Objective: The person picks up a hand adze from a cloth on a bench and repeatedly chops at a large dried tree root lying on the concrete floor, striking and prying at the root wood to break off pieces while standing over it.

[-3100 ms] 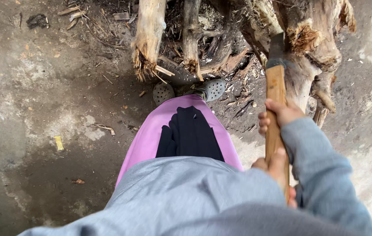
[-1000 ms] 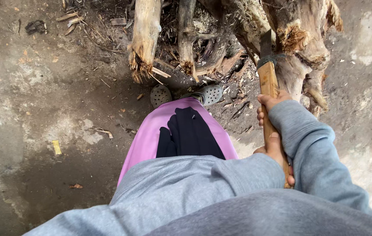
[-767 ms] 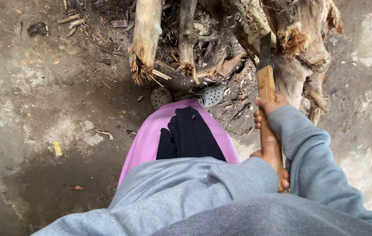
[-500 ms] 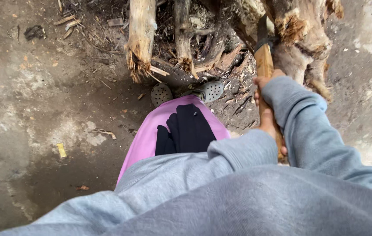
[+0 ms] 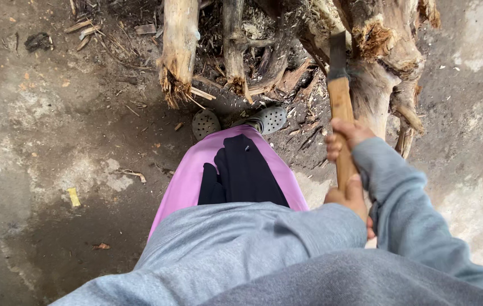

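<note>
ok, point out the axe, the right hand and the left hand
axe (image 5: 340, 99), head view, upper wooden handle below the blade
right hand (image 5: 344, 139), head view, knuckles wrapped round the handle
left hand (image 5: 350, 195), head view, back of the hand, low on the handle

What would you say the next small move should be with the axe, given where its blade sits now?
Probably a short downward chop into the stump. The axe is poised with its dark blade beside the splintered wood, not visibly sunk into it, and both hands grip the wooden handle: the right hand higher up, the left hand near its end. The feet stand to the left of the blade's line.
</note>
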A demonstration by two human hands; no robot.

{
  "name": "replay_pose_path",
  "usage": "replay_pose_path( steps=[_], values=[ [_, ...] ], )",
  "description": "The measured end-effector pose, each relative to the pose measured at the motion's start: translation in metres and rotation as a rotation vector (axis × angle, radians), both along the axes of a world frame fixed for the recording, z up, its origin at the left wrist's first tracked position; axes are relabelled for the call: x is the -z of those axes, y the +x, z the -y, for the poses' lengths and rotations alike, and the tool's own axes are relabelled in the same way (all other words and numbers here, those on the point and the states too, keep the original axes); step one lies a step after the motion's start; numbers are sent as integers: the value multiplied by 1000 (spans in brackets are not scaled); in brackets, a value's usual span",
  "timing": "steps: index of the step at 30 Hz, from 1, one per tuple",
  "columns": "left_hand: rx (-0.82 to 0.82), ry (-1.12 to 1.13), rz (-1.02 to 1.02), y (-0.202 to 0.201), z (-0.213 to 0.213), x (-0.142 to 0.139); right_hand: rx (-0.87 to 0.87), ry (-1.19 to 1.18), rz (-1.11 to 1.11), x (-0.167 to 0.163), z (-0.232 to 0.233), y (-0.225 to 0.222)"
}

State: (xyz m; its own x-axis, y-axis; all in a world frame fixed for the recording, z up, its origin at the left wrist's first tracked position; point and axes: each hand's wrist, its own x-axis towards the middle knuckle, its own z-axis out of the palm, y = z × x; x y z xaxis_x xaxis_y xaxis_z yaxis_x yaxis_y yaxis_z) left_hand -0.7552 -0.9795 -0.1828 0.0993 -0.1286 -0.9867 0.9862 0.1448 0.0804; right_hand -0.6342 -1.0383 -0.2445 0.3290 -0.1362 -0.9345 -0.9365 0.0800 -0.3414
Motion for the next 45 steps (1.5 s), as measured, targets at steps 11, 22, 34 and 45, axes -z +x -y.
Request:
replay_pose_path(
  steps=[11,22,34,45],
  values=[
    [-447,-387,-294,23,-34,-16,156,235,80,7,7,7],
    [-592,-578,-348,41,-29,-18,102,117,-86,4,-14,44],
    [-580,-544,-296,33,-28,-20,129,135,-113,2,-9,37],
    [-395,-355,-264,47,-30,-7,164,157,-153,23,-8,43]
  ],
)
